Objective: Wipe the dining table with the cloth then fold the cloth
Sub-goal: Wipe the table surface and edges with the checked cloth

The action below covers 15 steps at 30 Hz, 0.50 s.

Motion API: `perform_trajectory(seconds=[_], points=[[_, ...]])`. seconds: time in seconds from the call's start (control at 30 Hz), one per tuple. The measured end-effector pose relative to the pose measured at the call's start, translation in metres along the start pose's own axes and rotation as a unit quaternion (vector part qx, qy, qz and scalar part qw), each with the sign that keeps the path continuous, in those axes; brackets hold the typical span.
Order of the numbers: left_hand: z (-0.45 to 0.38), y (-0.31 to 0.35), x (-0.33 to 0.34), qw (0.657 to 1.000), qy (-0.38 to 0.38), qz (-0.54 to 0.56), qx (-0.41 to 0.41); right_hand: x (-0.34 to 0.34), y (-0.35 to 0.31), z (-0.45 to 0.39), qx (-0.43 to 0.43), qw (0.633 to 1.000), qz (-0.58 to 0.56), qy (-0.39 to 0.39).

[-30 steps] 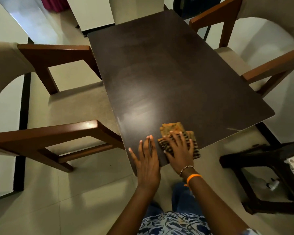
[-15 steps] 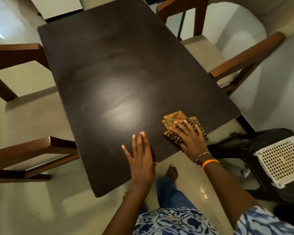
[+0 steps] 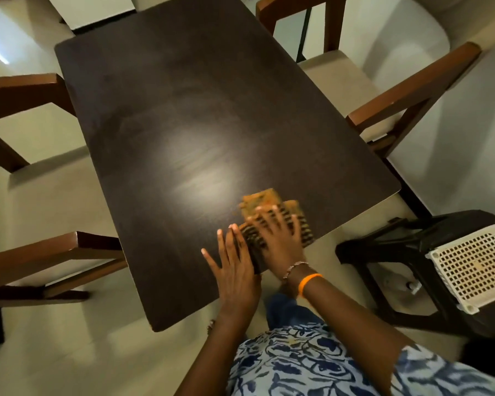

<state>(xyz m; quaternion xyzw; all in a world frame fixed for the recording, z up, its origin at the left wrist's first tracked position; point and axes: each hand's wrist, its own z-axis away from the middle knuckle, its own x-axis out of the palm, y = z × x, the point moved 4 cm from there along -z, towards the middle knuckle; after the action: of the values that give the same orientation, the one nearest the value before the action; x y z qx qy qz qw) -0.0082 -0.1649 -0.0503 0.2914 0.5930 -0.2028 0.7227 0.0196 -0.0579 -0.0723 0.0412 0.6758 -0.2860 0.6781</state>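
Note:
A folded orange and black striped cloth (image 3: 265, 203) lies on the dark brown dining table (image 3: 183, 110), close to its near edge. My right hand (image 3: 277, 238) presses flat on the cloth with fingers spread, covering most of its striped part. My left hand (image 3: 235, 270) rests flat on the table edge just left of the cloth, fingertips touching its left side, holding nothing. The right hand and cloth look motion-blurred.
Wooden chairs with beige seats stand at the left (image 3: 40, 252) and at the right (image 3: 406, 95) of the table. A black stool (image 3: 397, 252) with a white perforated basket (image 3: 475, 267) on it sits at the near right.
My right hand has slid the cloth leftward along the near edge, up against my left hand. The left hand has stayed flat on the table edge. The view has shifted.

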Motion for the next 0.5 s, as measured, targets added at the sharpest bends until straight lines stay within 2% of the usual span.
perform_trajectory(seconds=[0.1,0.2,0.27,0.4,0.5], points=[[0.002,-0.007,0.0,1.0,0.021,-0.004,-0.009,0.017,-0.036,-0.008,-0.146,0.984,-0.01,-0.106],[0.003,-0.005,0.001,1.0,0.016,0.006,-0.024,0.01,-0.017,-0.017,-0.227,0.97,0.026,-0.082],[-0.001,0.002,0.001,1.0,0.005,-0.007,-0.025,-0.001,0.016,-0.024,-0.199,0.977,0.035,-0.07],[-0.014,0.015,-0.001,0.999,-0.021,-0.033,-0.031,-0.037,0.105,-0.048,-0.052,0.997,0.051,-0.022],[-0.016,0.019,0.0,0.997,-0.048,-0.031,-0.049,-0.068,0.178,-0.062,0.075,0.996,0.052,0.023]])
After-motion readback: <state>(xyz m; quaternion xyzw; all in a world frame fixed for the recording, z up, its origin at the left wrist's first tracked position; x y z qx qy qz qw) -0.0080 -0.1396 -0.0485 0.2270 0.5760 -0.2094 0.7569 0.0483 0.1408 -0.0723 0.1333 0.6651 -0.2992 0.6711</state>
